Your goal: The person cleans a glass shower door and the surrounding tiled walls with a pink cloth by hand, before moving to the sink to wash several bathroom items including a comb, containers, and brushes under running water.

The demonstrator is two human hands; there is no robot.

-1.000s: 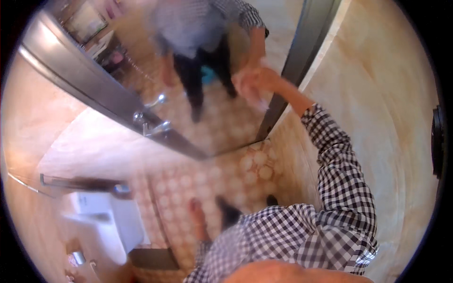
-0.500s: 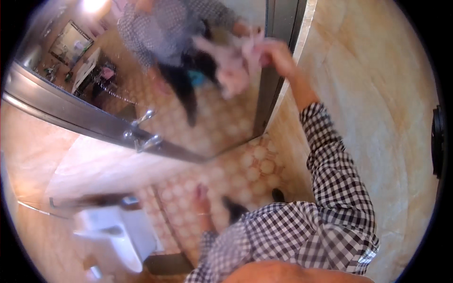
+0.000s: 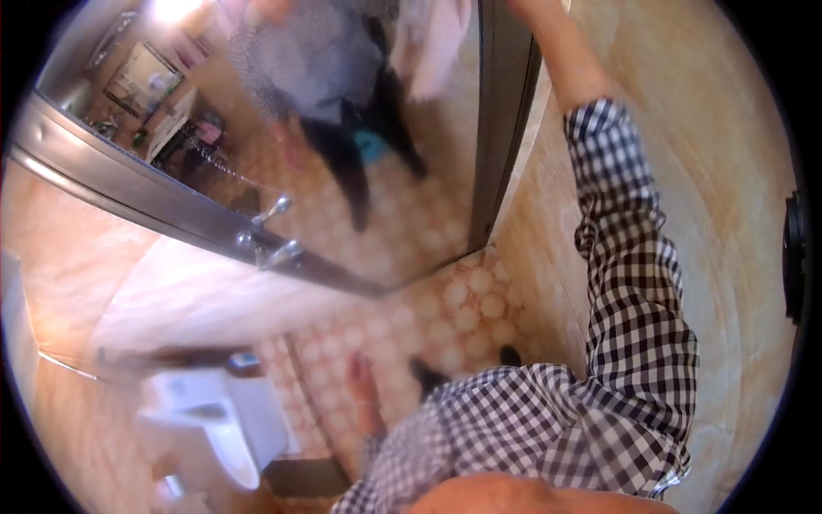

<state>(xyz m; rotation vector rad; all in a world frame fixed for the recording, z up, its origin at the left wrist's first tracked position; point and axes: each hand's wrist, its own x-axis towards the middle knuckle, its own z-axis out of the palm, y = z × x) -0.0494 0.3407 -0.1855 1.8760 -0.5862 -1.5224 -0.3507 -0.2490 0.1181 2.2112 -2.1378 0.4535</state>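
At the far mirrored door (image 3: pixel 500 111): reaching up with right hand (image 3: pixel 531 8), grip cropped from view; leftward, pink cloth (image 3: pixel 435 53), possibly reflected, likely soft, light, best gripped mid-fold; left hand (image 3: pixel 362 377) low, too blurred to judge.

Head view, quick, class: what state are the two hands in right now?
Left hand: hangs low, blurred; open or closed cannot be told.
Right hand: mostly cut off at the upper edge; its grip cannot be told.
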